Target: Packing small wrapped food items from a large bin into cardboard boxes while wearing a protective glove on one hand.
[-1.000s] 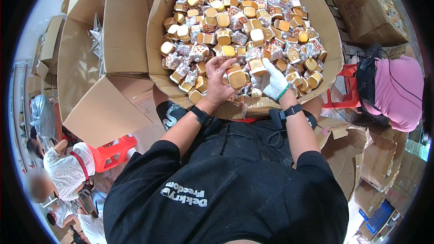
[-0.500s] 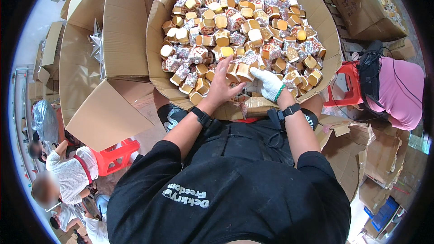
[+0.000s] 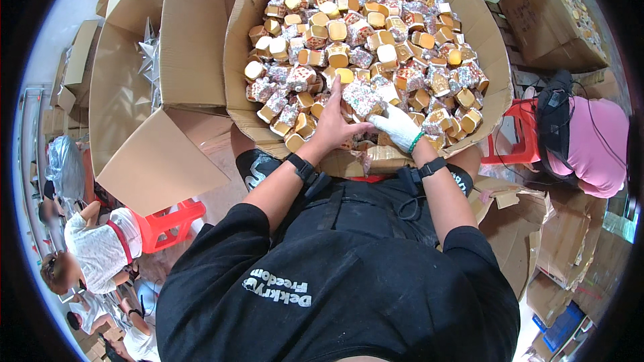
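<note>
1 speckled piece between 2 hands.

Small pieces lie in a big box. An open box with stars inside stands left. One stool is right, another stool near left.

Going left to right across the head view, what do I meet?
Plastic bag, silver star, bare left hand, speckled piece, gloved right hand, rightmost red stool, pink top.
</note>
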Tool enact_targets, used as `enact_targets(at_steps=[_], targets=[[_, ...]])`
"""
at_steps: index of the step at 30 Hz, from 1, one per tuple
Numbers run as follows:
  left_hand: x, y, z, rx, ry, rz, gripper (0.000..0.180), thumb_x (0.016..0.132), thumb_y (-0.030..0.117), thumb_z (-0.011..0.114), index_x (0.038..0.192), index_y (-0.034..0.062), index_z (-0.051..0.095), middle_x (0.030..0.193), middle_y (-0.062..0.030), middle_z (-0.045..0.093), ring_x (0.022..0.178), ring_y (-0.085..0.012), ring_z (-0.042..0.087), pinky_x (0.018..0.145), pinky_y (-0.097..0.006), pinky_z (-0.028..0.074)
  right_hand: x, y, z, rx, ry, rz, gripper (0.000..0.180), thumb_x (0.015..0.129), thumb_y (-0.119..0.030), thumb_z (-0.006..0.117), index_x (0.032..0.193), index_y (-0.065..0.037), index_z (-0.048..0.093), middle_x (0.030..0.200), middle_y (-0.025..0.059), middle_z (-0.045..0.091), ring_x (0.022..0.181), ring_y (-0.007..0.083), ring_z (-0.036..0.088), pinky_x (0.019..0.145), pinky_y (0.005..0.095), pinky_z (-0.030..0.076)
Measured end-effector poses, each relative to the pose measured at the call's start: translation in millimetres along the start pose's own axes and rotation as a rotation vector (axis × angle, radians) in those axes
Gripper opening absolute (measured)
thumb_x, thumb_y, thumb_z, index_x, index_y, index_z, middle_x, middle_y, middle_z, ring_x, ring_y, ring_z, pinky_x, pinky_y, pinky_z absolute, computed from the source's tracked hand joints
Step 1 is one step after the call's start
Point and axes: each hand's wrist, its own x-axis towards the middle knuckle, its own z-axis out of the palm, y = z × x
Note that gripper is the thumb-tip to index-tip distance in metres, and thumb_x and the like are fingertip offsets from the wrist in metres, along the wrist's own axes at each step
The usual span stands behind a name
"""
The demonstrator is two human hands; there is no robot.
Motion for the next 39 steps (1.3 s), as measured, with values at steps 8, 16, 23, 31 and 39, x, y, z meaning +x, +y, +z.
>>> enact_targets(at_steps=[8,16,23,31,39], targets=[[-30,-42,2,0.163,0.205,-0.051,0.126,0.057,0.033,0.084,0.152,-0.0046,0.010,0.150,-0.0299,0.026,0.140,-0.0419,0.027,0.119,-0.043,0.022,18,6,31,0.464,-0.157,-0.125,0.049,0.097,-0.013,0.057,0.143,-0.001,0.045,0.140,0.0114,0.053,0.123,0.0223,0.053,0.106,0.0325,0.042],[-34,0,12,0.543,-0.095,0.168,0.126,0.060,0.022,0.083,0.156,0.0027,0.004,0.123,-0.0269,0.045,0.110,-0.0431,0.047,0.100,-0.047,0.037,11,47,2,-0.335,0.414,-0.241,0.049,0.102,-0.034,0.049,0.131,0.006,0.054,0.130,0.0224,0.059,0.117,0.0333,0.057,0.101,0.0397,0.043],[-27,9,12,0.684,-0.135,0.154,0.122,0.063,0.019,0.080,0.156,0.0037,0.003,0.132,-0.0305,0.043,0.116,-0.0447,0.046,0.101,-0.047,0.038,28,38,0,-0.560,0.411,-0.123,0.042,0.103,-0.030,0.045,0.120,0.004,0.063,0.115,0.0207,0.067,0.104,0.0343,0.063,0.093,0.0396,0.047],[-27,14,14,0.629,-0.180,0.170,0.126,0.060,0.019,0.080,0.156,0.0047,0.000,0.133,-0.0317,0.041,0.119,-0.0469,0.044,0.104,-0.047,0.037,28,46,-5,-0.354,0.402,-0.137,0.043,0.103,-0.027,0.045,0.127,0.006,0.059,0.128,0.0199,0.062,0.116,0.0315,0.059,0.101,0.0381,0.045],[-35,16,15,0.555,-0.117,0.231,0.129,0.058,0.024,0.083,0.156,0.0050,0.001,0.127,-0.0290,0.041,0.118,-0.0443,0.041,0.103,-0.047,0.037,43,83,-24,-0.336,0.312,-0.262,0.043,0.103,-0.025,0.044,0.130,0.006,0.057,0.129,0.0196,0.062,0.117,0.0310,0.059,0.102,0.0380,0.044]])
